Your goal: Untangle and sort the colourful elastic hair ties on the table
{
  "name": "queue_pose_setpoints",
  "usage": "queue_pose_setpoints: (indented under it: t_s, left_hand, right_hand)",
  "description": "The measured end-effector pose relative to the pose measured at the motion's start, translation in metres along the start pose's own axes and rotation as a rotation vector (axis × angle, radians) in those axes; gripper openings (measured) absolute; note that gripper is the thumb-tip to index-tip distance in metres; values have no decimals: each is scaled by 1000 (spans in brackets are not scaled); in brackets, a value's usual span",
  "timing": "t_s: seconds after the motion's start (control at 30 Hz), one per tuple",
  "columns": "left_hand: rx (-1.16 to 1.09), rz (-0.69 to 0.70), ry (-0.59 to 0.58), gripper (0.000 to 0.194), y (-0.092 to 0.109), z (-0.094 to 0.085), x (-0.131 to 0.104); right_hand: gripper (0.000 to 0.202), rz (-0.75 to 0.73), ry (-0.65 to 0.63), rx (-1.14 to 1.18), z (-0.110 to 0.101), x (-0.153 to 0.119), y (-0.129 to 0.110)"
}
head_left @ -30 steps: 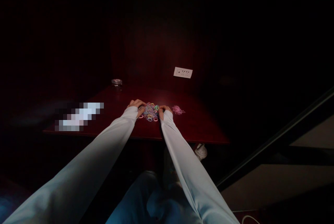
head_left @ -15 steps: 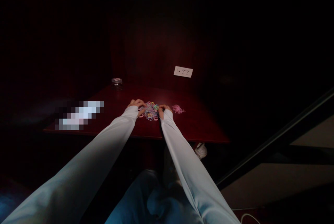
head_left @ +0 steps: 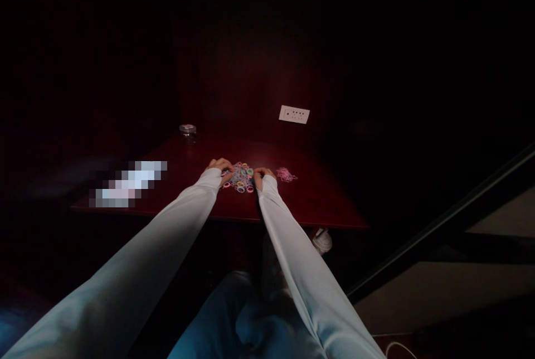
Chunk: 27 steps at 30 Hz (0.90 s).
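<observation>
A pile of small colourful hair ties [head_left: 241, 178] lies on the dark red table between my hands. My left hand [head_left: 218, 166] rests at the pile's left edge, its fingers curved over the ties and its thumb apart from them. On the other side, my right hand [head_left: 263, 173] has its fingertips and thumb drawn together against the pile's right edge; what they pinch, if anything, is too small to tell. A light green hair tie [head_left: 249, 171] lies close to those fingertips. Right of that hand sits a smaller heap of pink hair ties [head_left: 286, 174].
A clear jar with a lid [head_left: 188, 130] stands at the back left of the table [head_left: 317, 203]. A blurred-out pale object [head_left: 134, 182] lies at the left. The wall behind carries a white socket plate [head_left: 294, 114]. A whitish object [head_left: 322, 241] shows below the front edge.
The green tie by my right fingertips now lies a little apart from them on the pile. My left fingers have shifted slightly over the ties. Both arms stay nearly in place.
</observation>
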<state>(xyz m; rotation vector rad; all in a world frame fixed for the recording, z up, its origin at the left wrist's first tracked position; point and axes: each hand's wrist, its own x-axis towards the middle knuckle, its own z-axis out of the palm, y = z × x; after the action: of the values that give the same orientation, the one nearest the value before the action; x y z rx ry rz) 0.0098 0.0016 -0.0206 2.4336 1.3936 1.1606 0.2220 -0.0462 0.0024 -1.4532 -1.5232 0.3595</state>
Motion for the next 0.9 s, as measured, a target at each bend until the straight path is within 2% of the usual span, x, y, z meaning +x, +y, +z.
queue_pose_setpoints:
  t_s: [0.23, 0.53, 0.9]
  left_hand:
    - [25, -24, -41, 17, 4, -2, -1]
    - [17, -22, -30, 17, 6, -2, -1]
    - [-16, 47, -2, 12, -6, 5, 1]
  right_hand:
    - [15, 7, 2, 17, 0, 1, 0]
    - [20, 19, -45, -34, -3, -2, -6]
    - [17, -9, -27, -20, -2, -1, -4]
